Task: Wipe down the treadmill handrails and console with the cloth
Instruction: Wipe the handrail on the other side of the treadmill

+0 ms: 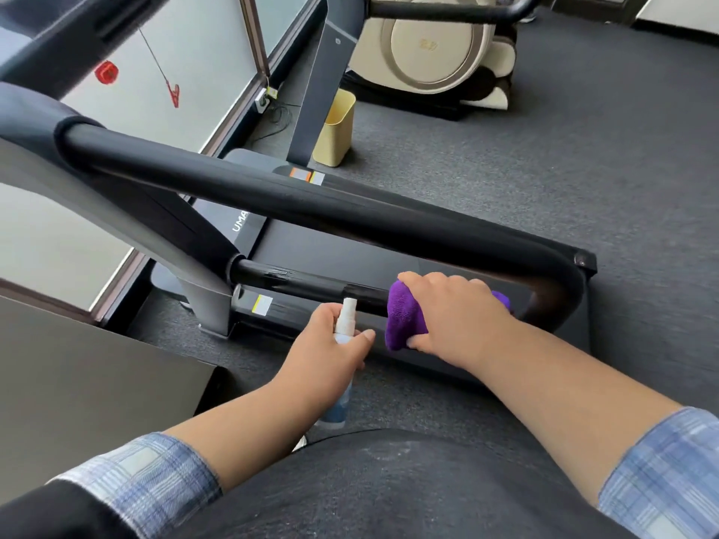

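Note:
A black treadmill handrail loops in front of me, with a thick upper bar (311, 200) and a thinner lower bar (303, 284). My right hand (455, 317) grips a purple cloth (404, 317) wrapped round the lower bar near its bend. Just left of it, my left hand (330, 344) holds a small spray bottle (344, 324) with a white nozzle pointing up; the bottle's lower part shows under my wrist. The console is at the upper left edge, mostly out of view.
The treadmill deck (350, 250) lies beneath the rails on grey carpet. A beige bin (336, 130) stands by the far upright post (323, 91). A cream elliptical machine (435, 48) is beyond. A red safety clip (174, 95) hangs on a cord. A window runs along the left.

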